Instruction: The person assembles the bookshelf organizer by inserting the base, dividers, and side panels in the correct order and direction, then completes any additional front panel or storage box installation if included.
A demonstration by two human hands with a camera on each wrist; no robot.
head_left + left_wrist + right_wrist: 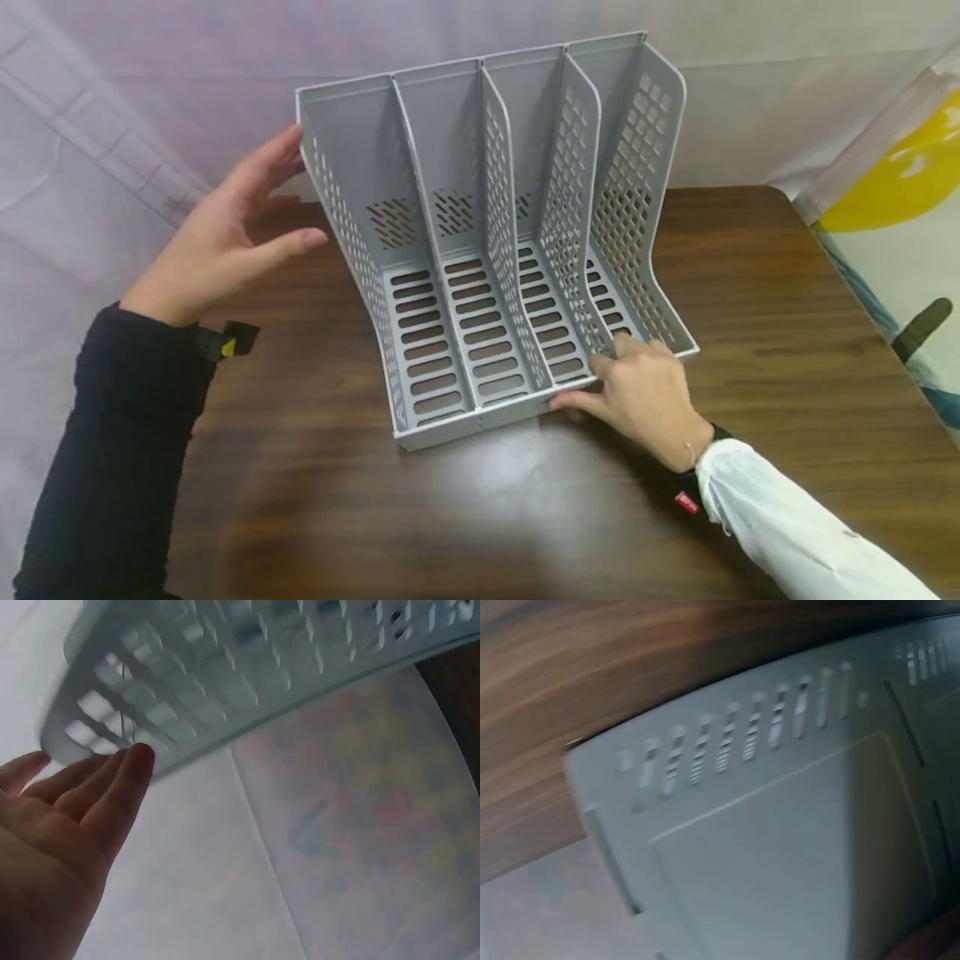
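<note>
A grey plastic file rack (352, 142) with tall perforated dividers and a slotted bottom stands on a brown wooden table. My left hand (213, 229) is at its upper left back corner. Its fingertips touch the edge there, while the thumb sticks out apart from the side wall. In the left wrist view, the fingers (124, 791) lie against the perforated side panel (225, 690). My right hand (645, 396) grips the low front lip right of the middle, fingers over it and thumb outside. A blurred slotted grey panel (780, 847) fills most of the right wrist view.
The wood-grain table (772, 333) extends around the rack, its right edge running diagonally. Behind it hangs a pale cloth (225, 50). A yellow printed shape (900, 179) shows at the right. A black strap with a small tag (686, 502) is on the right wrist.
</note>
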